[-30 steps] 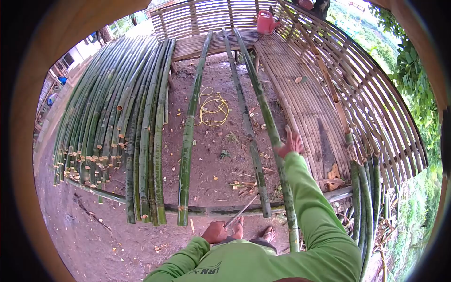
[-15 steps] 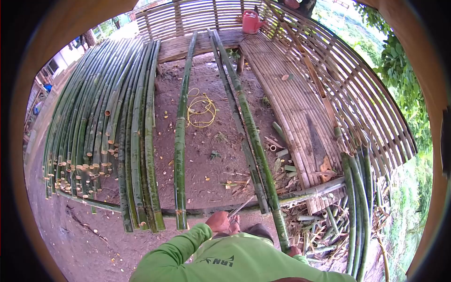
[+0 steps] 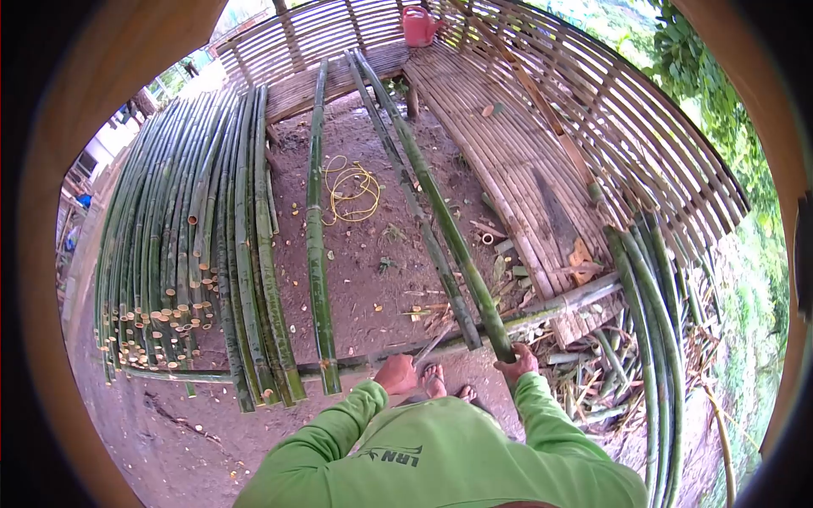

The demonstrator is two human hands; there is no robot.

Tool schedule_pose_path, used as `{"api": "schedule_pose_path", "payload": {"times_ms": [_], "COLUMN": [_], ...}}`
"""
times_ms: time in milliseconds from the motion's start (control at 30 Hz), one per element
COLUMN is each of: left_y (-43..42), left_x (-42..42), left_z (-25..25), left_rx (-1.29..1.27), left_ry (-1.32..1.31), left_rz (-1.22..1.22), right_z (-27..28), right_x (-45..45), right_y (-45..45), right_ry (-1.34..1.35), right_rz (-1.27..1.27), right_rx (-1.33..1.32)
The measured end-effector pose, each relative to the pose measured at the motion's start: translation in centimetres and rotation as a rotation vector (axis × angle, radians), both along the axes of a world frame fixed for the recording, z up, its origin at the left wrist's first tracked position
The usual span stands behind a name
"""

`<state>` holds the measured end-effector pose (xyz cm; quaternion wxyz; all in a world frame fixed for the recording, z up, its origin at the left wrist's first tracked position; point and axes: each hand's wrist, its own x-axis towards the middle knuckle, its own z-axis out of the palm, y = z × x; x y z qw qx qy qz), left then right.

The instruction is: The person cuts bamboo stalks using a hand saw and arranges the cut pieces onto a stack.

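Observation:
My right hand (image 3: 518, 364) is wrapped around the near end of a long green bamboo pole (image 3: 462, 256), which runs away from me to the far bench. In my closed left hand (image 3: 395, 374) is a narrow greyish blade that looks like a machete (image 3: 434, 342); its handle is hidden by the fingers. A darker bamboo pole (image 3: 438, 263) lies close along the left side of the held one. Farther left, a single green pole (image 3: 316, 212) rests across the front rail (image 3: 373, 359) and the far bench.
A big stack of cut bamboo (image 3: 161, 229) fills the left. A slatted bamboo bench (image 3: 500, 161) with a slatted backrest runs along the right. More poles (image 3: 656, 330) lean near offcuts (image 3: 605, 356). A yellow cord (image 3: 351, 193) lies on the dirt; a red watering can (image 3: 418, 27) stands behind.
The held pole's near end has moved forward, away from my body, with my right hand on it. My left hand has moved slightly forward with the blade. The camera view has shifted.

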<state>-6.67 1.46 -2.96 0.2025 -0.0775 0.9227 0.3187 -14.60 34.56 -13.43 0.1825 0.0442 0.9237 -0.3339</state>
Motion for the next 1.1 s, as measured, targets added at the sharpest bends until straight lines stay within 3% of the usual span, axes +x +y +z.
{"api": "schedule_pose_path", "payload": {"times_ms": [67, 133, 167, 200, 233, 267, 300, 500, 667, 800, 1100], "left_y": [-0.8, -2.3, -3.1, -3.6, -3.6, -3.1, -3.7, -3.2, 0.6, 0.8, 0.2], "left_x": [1.3, 3.4, 5.2, 6.6, 7.8, 8.6, 9.9, 11.1, 5.9, 2.7, -1.1], "left_z": [0.5, 2.1, 1.7, 2.7, 4.9, 8.0, 9.2, 12.8, 8.0, 3.4, 0.1], "left_rx": [-0.008, 0.103, 0.125, 0.090, 0.053, 0.103, 0.014, 0.078, 0.125, 0.125, 0.218], "left_ry": [-0.002, 0.112, 0.159, 0.116, 0.066, 0.038, 0.055, -0.067, -0.008, 0.093, 0.060], "left_rz": [0.004, 0.018, 0.039, 0.075, 0.105, 0.162, 0.096, 0.070, -0.114, -0.252, -0.318], "right_z": [-2.4, -6.3, -2.2, -5.1, -4.9, -1.3, -2.1, -0.9, 0.2, 1.6, 0.0], "right_x": [1.7, 5.2, 5.0, 5.6, 6.0, 5.1, 5.1, 5.7, 2.9, 1.7, 0.3], "right_y": [3.0, 5.5, 5.1, 5.9, 4.7, 3.4, 3.2, 1.3, -0.3, -2.4, -4.8], "right_ry": [-0.356, -0.159, -0.280, -0.228, -0.152, -0.271, -0.259, -0.346, -0.377, -0.337, -0.300], "right_rz": [0.081, 0.126, 0.152, 0.143, 0.045, 0.047, 0.081, 0.058, 0.098, -0.014, -0.172], "right_rx": [0.126, 0.173, 0.150, 0.136, 0.210, 0.176, 0.240, 0.183, 0.164, 0.165, 0.299]}}
